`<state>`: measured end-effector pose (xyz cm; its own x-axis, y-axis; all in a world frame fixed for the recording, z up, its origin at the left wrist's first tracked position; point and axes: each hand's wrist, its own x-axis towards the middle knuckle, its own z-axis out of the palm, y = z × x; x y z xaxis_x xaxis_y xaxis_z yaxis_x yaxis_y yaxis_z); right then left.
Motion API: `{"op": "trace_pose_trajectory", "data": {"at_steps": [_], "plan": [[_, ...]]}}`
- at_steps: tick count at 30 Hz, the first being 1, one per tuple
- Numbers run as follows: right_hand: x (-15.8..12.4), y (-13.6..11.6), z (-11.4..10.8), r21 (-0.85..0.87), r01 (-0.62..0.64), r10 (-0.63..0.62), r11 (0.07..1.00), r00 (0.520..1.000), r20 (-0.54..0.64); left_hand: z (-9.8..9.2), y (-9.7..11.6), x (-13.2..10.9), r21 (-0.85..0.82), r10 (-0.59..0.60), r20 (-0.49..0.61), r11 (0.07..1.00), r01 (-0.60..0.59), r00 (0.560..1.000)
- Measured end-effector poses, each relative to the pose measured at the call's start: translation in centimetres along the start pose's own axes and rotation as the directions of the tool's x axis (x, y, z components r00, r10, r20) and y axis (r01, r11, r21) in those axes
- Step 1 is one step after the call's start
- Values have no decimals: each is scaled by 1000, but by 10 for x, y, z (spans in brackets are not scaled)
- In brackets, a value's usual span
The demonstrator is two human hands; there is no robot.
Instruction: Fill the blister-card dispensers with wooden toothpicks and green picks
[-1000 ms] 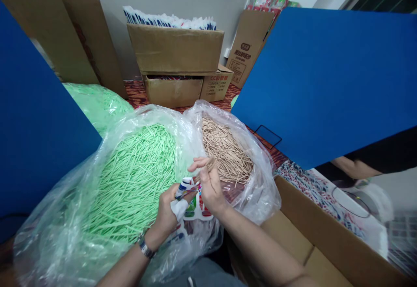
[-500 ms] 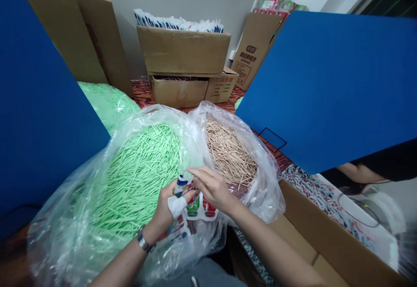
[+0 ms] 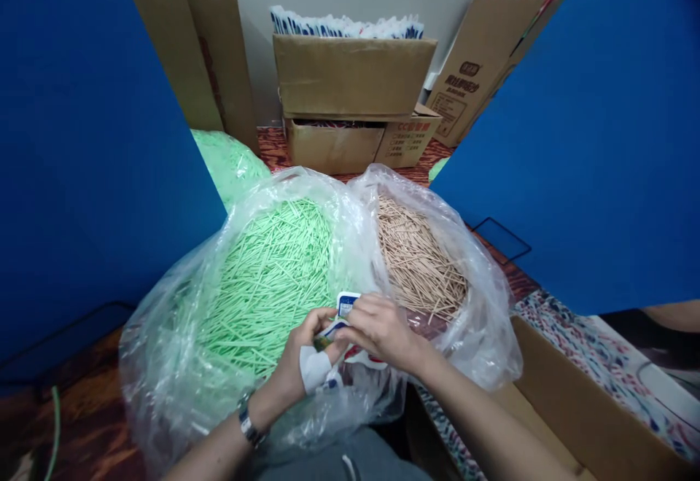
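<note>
Both hands meet over the front of two plastic bags. My left hand (image 3: 298,357), with white tape or cloth around the thumb base, is closed on a small printed packet (image 3: 346,305) with a white edge and a blue top. From the other side, my right hand (image 3: 380,328) bends its fingers over that packet and grips it too; they cover much of it. Partly hidden under the hands lies more printed white-edged packaging (image 3: 367,358). Thin green sticks (image 3: 267,284) fill the left bag (image 3: 164,342), and thin brown sticks (image 3: 418,259) the right bag (image 3: 492,321).
Blue panels (image 3: 109,175) stand on both sides. A carton (image 3: 353,76) of white-and-blue packets rests on another box (image 3: 333,149) at the back. An open cardboard box (image 3: 590,386) sits front right. Beyond it, part of another person's arm (image 3: 672,315) shows.
The view has shifted, so the scene sits further right. My right hand's fingers, stretched flat over the packet before, have now curled onto it. The packet's blue top now points up.
</note>
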<state>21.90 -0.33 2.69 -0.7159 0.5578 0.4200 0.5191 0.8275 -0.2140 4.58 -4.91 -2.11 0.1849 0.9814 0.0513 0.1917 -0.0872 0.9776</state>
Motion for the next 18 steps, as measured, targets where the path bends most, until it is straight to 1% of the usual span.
{"op": "trace_pose_trajectory", "data": {"at_steps": [2,3,4,6,8,9,10,11,12,13,14,15,16,18], "plan": [[0,-5,-2,-14,22,-22,1000,999,32,-6,0,-1,24,-20,89,1000,18,996],[1,-6,-5,5,31,-31,1000,998,62,-9,-1,-2,59,-16,113,998,9,993],[3,-7,-10,53,35,-40,998,994,106,-13,-1,-3,95,-4,110,995,-6,994],[8,-3,-19,242,-10,-39,970,980,198,-17,-2,-7,131,24,56,991,-31,998],[19,8,-23,472,-121,9,873,973,232,-17,0,-11,100,33,43,994,-37,999],[25,15,-20,556,-174,60,813,974,218,-16,2,-13,73,37,62,996,-41,997],[33,23,-13,593,-213,126,777,975,185,-13,4,-15,51,45,88,997,-49,995],[40,30,-4,580,-237,190,779,972,142,-11,6,-17,38,61,113,997,-66,992],[48,38,9,527,-246,218,814,969,115,-7,9,-19,36,84,134,995,-90,987],[54,45,23,435,-229,210,871,973,92,-5,11,-20,42,107,148,993,-114,983],[59,51,36,307,-196,170,931,979,109,-3,12,-21,52,127,155,989,-137,980],[62,57,47,151,-137,110,979,978,175,-2,13,-23,61,140,161,987,-152,977],[63,63,55,6,-51,47,999,961,272,-2,12,-24,67,146,163,985,-158,976],[59,73,62,-218,108,-6,970,907,422,-4,8,-27,67,126,161,988,-138,979]]}}
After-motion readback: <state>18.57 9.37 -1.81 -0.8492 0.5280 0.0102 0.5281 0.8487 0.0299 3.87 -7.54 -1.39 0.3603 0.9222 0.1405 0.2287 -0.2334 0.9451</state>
